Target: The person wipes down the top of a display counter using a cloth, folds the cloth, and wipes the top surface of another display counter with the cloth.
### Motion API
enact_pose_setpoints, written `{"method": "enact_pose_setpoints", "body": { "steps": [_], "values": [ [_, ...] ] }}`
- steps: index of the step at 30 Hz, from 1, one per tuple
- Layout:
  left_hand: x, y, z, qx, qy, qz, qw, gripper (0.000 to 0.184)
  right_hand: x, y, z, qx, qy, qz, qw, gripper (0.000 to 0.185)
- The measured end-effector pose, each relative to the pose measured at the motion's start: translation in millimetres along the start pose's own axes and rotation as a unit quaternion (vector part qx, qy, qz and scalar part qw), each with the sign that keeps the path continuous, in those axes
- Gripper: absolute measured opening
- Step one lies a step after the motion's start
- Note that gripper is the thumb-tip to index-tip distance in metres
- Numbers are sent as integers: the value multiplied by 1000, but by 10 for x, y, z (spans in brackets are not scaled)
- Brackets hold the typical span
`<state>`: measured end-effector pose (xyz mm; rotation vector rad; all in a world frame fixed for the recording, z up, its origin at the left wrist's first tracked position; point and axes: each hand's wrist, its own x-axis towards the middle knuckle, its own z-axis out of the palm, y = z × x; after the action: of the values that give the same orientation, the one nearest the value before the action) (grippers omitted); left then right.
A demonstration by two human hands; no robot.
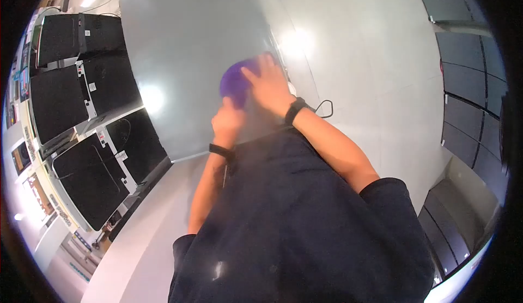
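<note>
A purple, roundish item (pixel 235 81), smeared by motion, is over the grey tabletop (pixel 190 36) near its right edge. My left hand (pixel 227 120) is at its lower side, with a finger or thumb touching it; the other fingers are blurred. On the item's right side lies my right hand (pixel 268 87), fingers partly spread and thumb reaching over the purple surface. Both wrists wear black bands. What the item is, I cannot make out.
Black panels (pixel 60 101) in light frames stand in rows left of the table. By my right wrist is a black loop of cable (pixel 325 108), with a white object partly hidden beside it. Dark grey panels (pixel 468 80) line the far right.
</note>
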<state>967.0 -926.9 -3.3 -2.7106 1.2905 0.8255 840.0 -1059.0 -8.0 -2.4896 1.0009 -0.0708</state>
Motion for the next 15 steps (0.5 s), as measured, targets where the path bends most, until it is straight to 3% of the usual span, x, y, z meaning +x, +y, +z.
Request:
{"method": "enact_pose_setpoints", "body": {
  "steps": [4, 7, 8, 11, 15],
  "values": [
    [56, 41, 149, 17, 122, 86, 989, 31, 66, 244, 49, 29, 3, -42, 999, 55],
    [86, 205, 122, 33, 140, 47, 988, 30, 286, 386, -103, 46, -3, -99, 994, 51],
    [134, 256, 100, 28, 78, -27, 996, 31, 312, 422, -162, 48, -8, -124, 991, 50],
    [123, 392, 81, -5, 91, -90, 992, 32, 362, 470, -130, 51, -6, -147, 988, 46],
    [53, 481, 20, -66, 83, -129, 986, 31, 336, 293, 25, 20, 28, -124, 992, 38]
  ]
}}
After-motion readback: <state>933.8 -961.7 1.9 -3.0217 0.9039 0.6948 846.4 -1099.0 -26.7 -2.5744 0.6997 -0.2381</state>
